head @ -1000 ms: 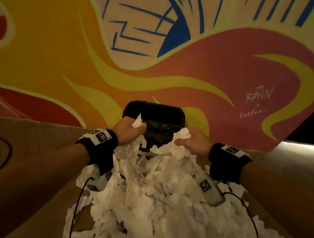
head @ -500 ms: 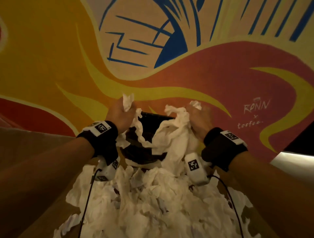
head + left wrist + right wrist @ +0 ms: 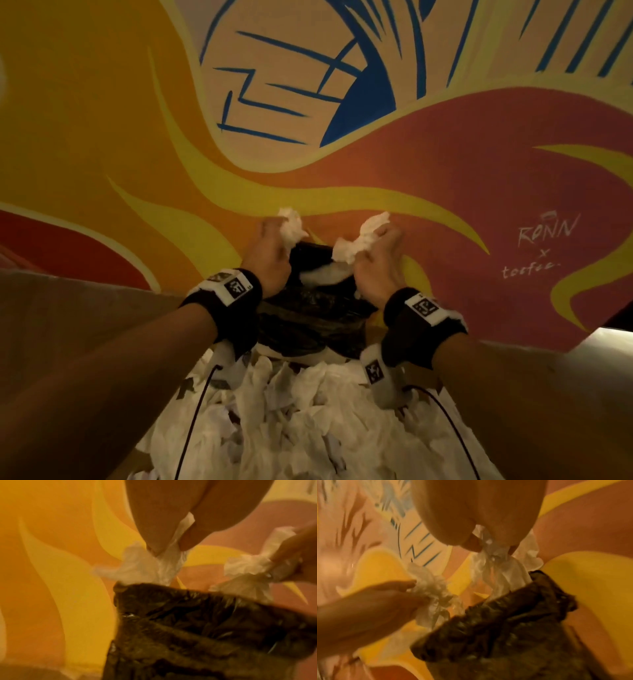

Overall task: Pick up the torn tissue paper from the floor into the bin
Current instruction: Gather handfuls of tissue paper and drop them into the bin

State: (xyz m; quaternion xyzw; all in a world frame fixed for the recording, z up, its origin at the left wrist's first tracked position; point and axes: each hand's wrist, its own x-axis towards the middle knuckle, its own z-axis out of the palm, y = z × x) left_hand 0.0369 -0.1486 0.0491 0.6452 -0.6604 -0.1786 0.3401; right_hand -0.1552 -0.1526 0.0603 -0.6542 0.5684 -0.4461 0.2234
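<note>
A bin lined with a black plastic bag (image 3: 310, 308) stands against the painted wall. My left hand (image 3: 270, 246) grips a white wad of torn tissue (image 3: 291, 226) above the bin's left rim. My right hand (image 3: 378, 253) grips another wad of tissue (image 3: 356, 241) above the right rim. The left wrist view has the left tissue (image 3: 154, 563) pinched between my fingers just over the bag (image 3: 205, 628). From the right wrist, the right tissue (image 3: 496, 566) hangs from my fingers over the bag (image 3: 505, 622). A large heap of torn tissue (image 3: 308, 421) covers the floor under my forearms.
A mural wall (image 3: 445, 171) in orange, yellow, red and blue rises right behind the bin. Brown floor (image 3: 68, 325) runs to the left of the heap, and a pale ledge (image 3: 582, 346) sits at the right. Black cables (image 3: 195, 418) trail from my wrist units.
Both hands rose from the heap with handfuls of tissue and now hold them over the bin's mouth. The long strands that trailed from them half a second ago are gone.
</note>
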